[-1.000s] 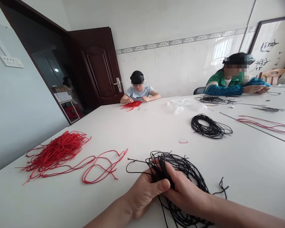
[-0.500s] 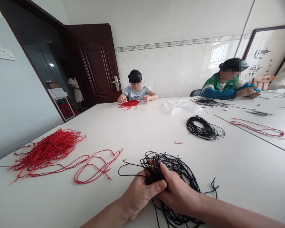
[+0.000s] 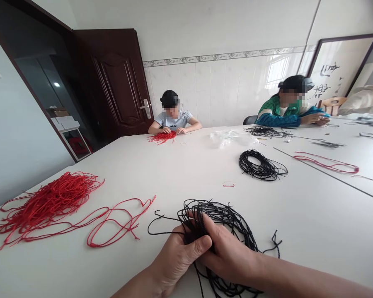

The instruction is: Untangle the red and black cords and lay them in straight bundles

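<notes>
A looped bundle of black braided cord (image 3: 236, 221) lies at the front of the table, its upper end gathered between my two hands. My left hand (image 3: 182, 254) is closed round the gathered strands, its thumb laid across them. From the right, my right hand (image 3: 225, 248) grips the same bundle, with fingers curled over the cords and partly hidden. One knotted strand sticks out to the left of my hands, another to the right. Nearest on the left are loose red cords (image 3: 112, 242) with knots, trailing from a red cord pile (image 3: 54, 198).
A second black cord coil (image 3: 257, 165) lies further back on the white table (image 3: 180, 174). Clear plastic bags (image 3: 228, 138) are beyond it. Across the table sit a person (image 3: 172, 118) handling red cords and another person (image 3: 286, 107) in green and blue. Red loops (image 3: 326, 163) lie at right.
The whole view has shifted slightly, so things appear further left. My hands keep the same hold on the black cord. The far person's hands have moved closer together over the red cords.
</notes>
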Demonstrator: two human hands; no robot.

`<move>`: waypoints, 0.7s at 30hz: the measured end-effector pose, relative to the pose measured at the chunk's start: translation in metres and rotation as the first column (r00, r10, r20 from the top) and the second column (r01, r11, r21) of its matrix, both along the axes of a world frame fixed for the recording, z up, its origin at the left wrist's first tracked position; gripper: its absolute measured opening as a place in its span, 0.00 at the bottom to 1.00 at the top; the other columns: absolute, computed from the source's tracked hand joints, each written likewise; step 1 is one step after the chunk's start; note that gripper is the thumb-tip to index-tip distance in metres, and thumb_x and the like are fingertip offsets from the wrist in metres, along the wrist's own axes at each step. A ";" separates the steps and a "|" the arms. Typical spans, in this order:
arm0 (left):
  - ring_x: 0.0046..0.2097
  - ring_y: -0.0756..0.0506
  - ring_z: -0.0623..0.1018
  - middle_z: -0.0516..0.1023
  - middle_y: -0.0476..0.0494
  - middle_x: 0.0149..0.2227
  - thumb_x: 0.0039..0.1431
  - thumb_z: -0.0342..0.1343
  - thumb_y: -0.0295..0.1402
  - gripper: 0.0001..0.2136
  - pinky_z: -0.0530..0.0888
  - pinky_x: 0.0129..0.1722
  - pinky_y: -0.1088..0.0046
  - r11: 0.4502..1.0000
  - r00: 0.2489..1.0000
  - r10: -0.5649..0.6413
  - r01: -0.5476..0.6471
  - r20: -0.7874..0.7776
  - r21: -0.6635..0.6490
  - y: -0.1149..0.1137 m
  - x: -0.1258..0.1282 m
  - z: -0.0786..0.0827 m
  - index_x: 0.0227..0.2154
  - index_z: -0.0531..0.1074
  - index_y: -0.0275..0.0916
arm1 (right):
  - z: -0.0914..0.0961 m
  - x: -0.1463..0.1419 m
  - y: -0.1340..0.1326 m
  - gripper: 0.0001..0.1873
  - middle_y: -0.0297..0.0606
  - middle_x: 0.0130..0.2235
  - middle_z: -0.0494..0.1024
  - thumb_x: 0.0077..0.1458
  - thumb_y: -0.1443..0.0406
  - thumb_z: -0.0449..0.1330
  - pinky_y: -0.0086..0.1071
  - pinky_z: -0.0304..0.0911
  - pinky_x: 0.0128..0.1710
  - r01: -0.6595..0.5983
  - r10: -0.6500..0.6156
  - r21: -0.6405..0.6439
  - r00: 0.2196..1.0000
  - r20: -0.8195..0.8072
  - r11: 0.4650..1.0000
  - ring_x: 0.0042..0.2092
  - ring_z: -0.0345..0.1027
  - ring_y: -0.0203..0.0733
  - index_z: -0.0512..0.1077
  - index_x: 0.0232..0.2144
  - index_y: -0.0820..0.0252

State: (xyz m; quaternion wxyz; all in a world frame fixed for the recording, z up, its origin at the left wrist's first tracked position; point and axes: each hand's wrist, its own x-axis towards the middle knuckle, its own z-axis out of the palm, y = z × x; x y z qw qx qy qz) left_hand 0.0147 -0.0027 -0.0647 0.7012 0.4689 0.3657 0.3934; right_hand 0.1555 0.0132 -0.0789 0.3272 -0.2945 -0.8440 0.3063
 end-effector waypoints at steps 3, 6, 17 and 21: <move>0.44 0.46 0.69 0.73 0.43 0.38 0.48 0.56 0.32 0.09 0.63 0.48 0.69 1.000 1.000 -0.006 0.006 -0.001 -0.011 0.000 0.000 0.001 0.34 0.71 0.36 | 0.001 0.000 0.000 0.14 0.35 0.30 0.65 0.44 0.74 0.47 0.29 0.58 0.29 -0.009 0.010 -0.009 1.000 0.012 1.000 0.30 0.61 0.36 0.52 0.34 0.58; 0.43 0.47 0.69 0.73 0.43 0.37 0.49 0.55 0.32 0.09 0.63 0.48 0.69 1.000 1.000 -0.012 0.012 0.002 -0.014 0.000 -0.001 0.000 0.34 0.71 0.36 | -0.001 -0.002 0.001 0.13 0.36 0.31 0.65 0.44 0.74 0.47 0.29 0.57 0.29 0.022 -0.022 0.007 0.999 0.024 1.000 0.30 0.60 0.36 0.51 0.34 0.58; 0.47 0.48 0.68 0.71 0.44 0.44 0.55 0.48 0.32 0.13 0.61 0.48 0.72 0.992 0.979 -0.005 0.031 0.205 -0.122 0.005 -0.002 -0.003 0.44 0.67 0.39 | 0.011 0.003 0.001 0.25 0.34 0.32 0.68 0.45 0.69 0.53 0.29 0.58 0.31 0.053 -0.051 -0.285 0.999 0.014 0.957 0.32 0.61 0.35 0.52 0.46 0.60; 0.44 0.46 0.70 0.72 0.40 0.42 0.56 0.46 0.35 0.14 0.64 0.45 0.70 0.983 0.959 0.048 0.004 0.279 -0.186 0.007 -0.001 0.000 0.41 0.69 0.35 | 0.016 0.007 0.005 0.34 0.36 0.38 0.68 0.47 0.68 0.55 0.30 0.60 0.37 -0.115 0.043 -0.521 0.988 -0.147 0.846 0.37 0.63 0.35 0.45 0.54 0.58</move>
